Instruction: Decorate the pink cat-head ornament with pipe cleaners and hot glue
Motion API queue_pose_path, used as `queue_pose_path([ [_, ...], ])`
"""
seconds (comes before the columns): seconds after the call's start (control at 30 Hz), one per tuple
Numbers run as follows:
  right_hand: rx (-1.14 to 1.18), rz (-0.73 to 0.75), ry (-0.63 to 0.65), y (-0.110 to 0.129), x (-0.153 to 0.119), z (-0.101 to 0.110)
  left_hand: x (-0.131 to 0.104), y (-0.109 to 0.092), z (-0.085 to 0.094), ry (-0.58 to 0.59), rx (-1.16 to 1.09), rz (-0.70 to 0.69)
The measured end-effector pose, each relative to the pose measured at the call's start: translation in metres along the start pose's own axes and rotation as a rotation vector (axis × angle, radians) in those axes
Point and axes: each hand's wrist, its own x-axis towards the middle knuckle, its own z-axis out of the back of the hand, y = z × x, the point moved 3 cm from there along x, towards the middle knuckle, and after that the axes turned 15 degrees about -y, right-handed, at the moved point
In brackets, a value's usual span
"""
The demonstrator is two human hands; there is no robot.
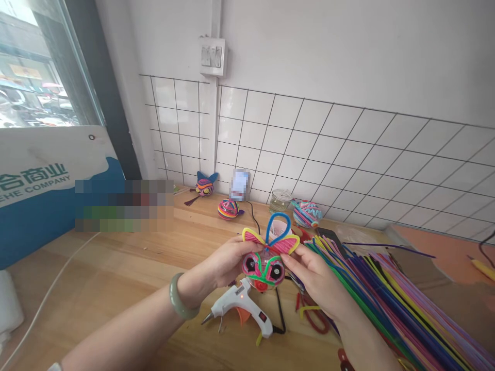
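Both of my hands hold up a small pipe-cleaner animal head (263, 269) above the table. It has dark round eyes ringed in pink, green outlines, a red nose, pink ears edged in yellow and a blue loop on top. My left hand (228, 260) grips its left side, thumb by the base of one ear. On the other side, my right hand (309, 270) pinches near the other ear. Just below lies a white hot glue gun (242, 304) on its side, its small light glowing orange. Red-handled scissors (315, 317) rest beside it, partly under yellow pipe cleaner.
Bundles of coloured pipe cleaners (371, 299) spread over the right side. Along the wall stand finished-looking craft balls (228, 209), a phone (240, 184), a glass jar (280, 200) and a blue-pink ball (307, 214). A white cable (54, 283) crosses the table's left.
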Motion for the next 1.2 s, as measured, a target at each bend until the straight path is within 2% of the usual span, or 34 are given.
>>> queue_pose_path([
  [0.1,-0.01,0.027,-0.018,0.004,0.0,0.002,-0.001,0.0,-0.001,-0.018,0.02,0.008],
  [0.23,-0.072,0.029,-0.12,0.001,0.0,0.005,-0.003,-0.001,-0.003,-0.004,0.039,-0.026],
  [0.37,0.003,0.003,-0.165,-0.004,0.0,0.001,-0.003,0.001,-0.004,0.0,0.032,-0.043],
  [0.6,0.24,-0.083,-0.179,-0.007,0.001,-0.007,0.003,0.009,-0.001,-0.027,-0.03,-0.041],
  [0.93,0.453,-0.268,-0.14,-0.004,-0.002,-0.015,0.0,0.006,-0.002,-0.012,-0.121,-0.086],
  [1.1,0.487,-0.305,-0.124,-0.003,-0.004,-0.016,0.001,0.005,-0.001,0.009,-0.08,-0.176],
  [1.2,0.394,-0.269,-0.174,0.002,-0.005,-0.012,0.001,0.001,-0.001,0.014,-0.051,-0.258],
])
